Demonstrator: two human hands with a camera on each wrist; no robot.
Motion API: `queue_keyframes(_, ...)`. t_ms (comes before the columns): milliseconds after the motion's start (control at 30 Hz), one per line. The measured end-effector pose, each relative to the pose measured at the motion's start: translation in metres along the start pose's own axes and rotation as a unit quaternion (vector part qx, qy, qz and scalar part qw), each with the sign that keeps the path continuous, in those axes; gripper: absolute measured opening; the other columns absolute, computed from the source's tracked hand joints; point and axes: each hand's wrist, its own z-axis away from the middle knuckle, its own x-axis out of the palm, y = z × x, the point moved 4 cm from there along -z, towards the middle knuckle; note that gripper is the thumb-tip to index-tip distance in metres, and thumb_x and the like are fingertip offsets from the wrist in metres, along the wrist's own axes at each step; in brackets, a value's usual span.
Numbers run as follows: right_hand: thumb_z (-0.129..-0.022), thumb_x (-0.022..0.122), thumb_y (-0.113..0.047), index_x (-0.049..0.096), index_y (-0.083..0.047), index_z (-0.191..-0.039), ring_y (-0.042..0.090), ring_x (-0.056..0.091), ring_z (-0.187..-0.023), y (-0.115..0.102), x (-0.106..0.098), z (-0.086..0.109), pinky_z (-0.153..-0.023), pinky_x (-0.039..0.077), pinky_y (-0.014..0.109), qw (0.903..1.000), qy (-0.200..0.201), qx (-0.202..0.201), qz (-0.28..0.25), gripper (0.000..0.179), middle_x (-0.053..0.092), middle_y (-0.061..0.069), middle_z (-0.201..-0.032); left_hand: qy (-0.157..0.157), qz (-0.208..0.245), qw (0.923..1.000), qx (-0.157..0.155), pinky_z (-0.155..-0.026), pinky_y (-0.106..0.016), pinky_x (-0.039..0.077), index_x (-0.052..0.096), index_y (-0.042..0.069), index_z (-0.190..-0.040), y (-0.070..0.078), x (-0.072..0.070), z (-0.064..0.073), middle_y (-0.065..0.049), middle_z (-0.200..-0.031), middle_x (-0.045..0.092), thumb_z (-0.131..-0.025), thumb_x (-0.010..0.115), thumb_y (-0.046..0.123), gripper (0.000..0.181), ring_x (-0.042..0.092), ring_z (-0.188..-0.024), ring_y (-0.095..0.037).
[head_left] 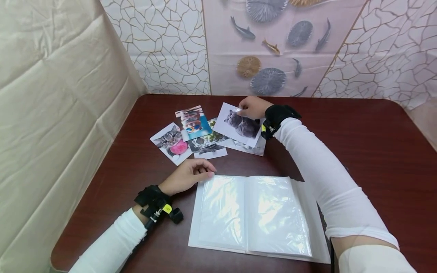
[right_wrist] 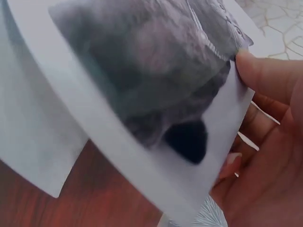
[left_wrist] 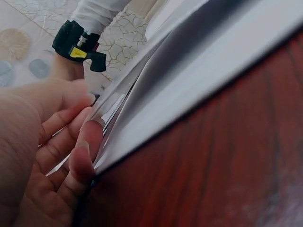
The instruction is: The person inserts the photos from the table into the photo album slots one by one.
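My right hand [head_left: 254, 107] pinches a photo of a grey cat [head_left: 243, 127] by its upper right edge. In the right wrist view the thumb [right_wrist: 270, 78] lies on the picture side and the other fingers are behind the photo [right_wrist: 156, 90]. An open photo album [head_left: 246, 212] with clear plastic pockets lies in front of me. My left hand [head_left: 187, 175] is at its upper left corner. The left wrist view has the album's page edges [left_wrist: 142, 101] between the left thumb and fingers [left_wrist: 80, 156].
Beyond the album lie several overlapping photos: a tabby cat with a pink ball [head_left: 172, 144], a blue-toned picture [head_left: 193, 123], a green-and-white one [head_left: 206, 140] and a pale one [head_left: 250, 147]. All rest on a dark red wooden table [head_left: 358, 151]. A cream cloth [head_left: 61, 94] hangs at left.
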Motion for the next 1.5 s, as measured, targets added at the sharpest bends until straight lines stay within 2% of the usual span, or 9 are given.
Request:
queue_keyframes(200, -0.107, 0.052, -0.02, 0.064, -0.004, -0.091, 0.019, 0.042, -0.067, -0.003, -0.011, 0.016, -0.073, 0.035, 0.035, 0.9992, -0.002, 0.01, -0.039, 0.025, 0.043, 0.001, -0.072, 0.005, -0.002, 1.0, 0.004, -0.066, -0.024, 0.045, 0.074, 0.019, -0.108, 0.002, 0.0, -0.001, 0.001, -0.095, 0.07, -0.098, 0.069, 0.022, 0.012, 0.058, -0.08, -0.022)
queue_keyframes(467, -0.108, 0.049, -0.033, 0.047, -0.009, -0.077, 0.016, 0.033, -0.064, 0.002, -0.015, 0.046, -0.067, 0.031, 0.032, 0.9922, 0.043, 0.05, -0.105, 0.039, 0.03, -0.001, -0.069, 0.009, 0.002, 1.0, 0.0, -0.067, -0.025, 0.046, 0.076, 0.019, -0.106, 0.002, -0.003, -0.002, 0.001, -0.097, 0.071, -0.098, 0.069, 0.024, 0.012, 0.057, -0.08, -0.023)
queue_keyframes(667, -0.107, 0.051, -0.037, 0.044, -0.009, -0.076, 0.016, 0.036, -0.06, 0.005, -0.005, 0.066, -0.064, 0.033, 0.031, 0.9782, 0.068, 0.069, -0.184, 0.042, 0.032, -0.001, -0.067, 0.008, 0.003, 1.0, 0.005, -0.068, -0.025, 0.046, 0.076, 0.018, -0.107, 0.002, -0.003, -0.001, 0.001, -0.097, 0.071, -0.098, 0.069, 0.024, 0.013, 0.058, -0.082, -0.022)
queue_keyframes(900, -0.106, 0.053, -0.036, 0.043, -0.01, -0.075, 0.018, 0.037, -0.059, 0.011, 0.01, 0.085, -0.062, 0.032, 0.031, 0.97, 0.091, 0.072, -0.214, 0.042, 0.032, -0.001, -0.063, 0.003, 0.022, 0.9995, 0.024, -0.067, -0.024, 0.046, 0.076, 0.018, -0.105, 0.003, 0.0, 0.001, -0.001, -0.096, 0.071, -0.097, 0.07, 0.02, 0.01, 0.059, -0.08, -0.02)
queue_keyframes(1033, -0.106, 0.053, -0.035, 0.052, -0.006, -0.082, 0.018, 0.05, -0.062, 0.014, 0.016, 0.093, -0.062, 0.04, 0.03, 0.9594, 0.101, 0.079, -0.251, 0.037, 0.041, 0.0, -0.065, -0.006, 0.029, 0.9992, 0.026, -0.069, -0.023, 0.048, 0.075, 0.017, -0.112, 0.003, 0.002, 0.001, -0.001, -0.105, 0.072, -0.098, 0.069, 0.018, 0.015, 0.061, -0.081, -0.02)
queue_keyframes(1133, -0.106, 0.053, -0.036, 0.057, -0.006, -0.089, 0.016, 0.057, -0.067, 0.014, 0.02, 0.099, -0.063, 0.045, 0.03, 0.9472, 0.109, 0.091, -0.287, 0.035, 0.05, 0.0, -0.07, -0.012, 0.028, 0.9993, 0.024, -0.069, -0.023, 0.049, 0.074, 0.016, -0.116, 0.003, 0.002, 0.0, -0.002, -0.109, 0.073, -0.098, 0.069, 0.018, 0.019, 0.061, -0.08, -0.021)
queue_keyframes(1267, -0.106, 0.053, -0.038, 0.053, -0.008, -0.084, 0.015, 0.044, -0.059, 0.01, 0.024, 0.108, -0.06, 0.039, 0.032, 0.9389, 0.116, 0.091, -0.311, 0.037, 0.043, -0.002, -0.065, -0.013, 0.024, 0.9994, 0.023, -0.068, -0.023, 0.046, 0.074, 0.017, -0.116, 0.003, 0.002, -0.001, 0.0, -0.107, 0.073, -0.098, 0.069, 0.019, 0.019, 0.058, -0.078, -0.02)
queue_keyframes(1367, -0.106, 0.053, -0.037, 0.047, -0.009, -0.079, 0.018, 0.032, -0.056, 0.005, 0.028, 0.114, -0.059, 0.033, 0.033, 0.9377, 0.117, 0.082, -0.317, 0.039, 0.033, -0.002, -0.062, -0.014, 0.025, 0.9993, 0.024, -0.067, -0.024, 0.046, 0.074, 0.017, -0.116, 0.003, 0.002, 0.0, 0.001, -0.109, 0.073, -0.098, 0.069, 0.02, 0.019, 0.057, -0.076, -0.02)
queue_keyframes(1500, -0.106, 0.053, -0.036, 0.047, -0.009, -0.08, 0.02, 0.038, -0.059, -0.001, 0.036, 0.12, -0.06, 0.036, 0.033, 0.9393, 0.107, 0.076, -0.317, 0.038, 0.036, -0.001, -0.064, -0.015, 0.027, 0.9991, 0.028, -0.068, -0.024, 0.046, 0.074, 0.015, -0.115, 0.004, 0.003, 0.0, 0.0, -0.109, 0.073, -0.097, 0.07, 0.018, 0.019, 0.057, -0.076, -0.021)
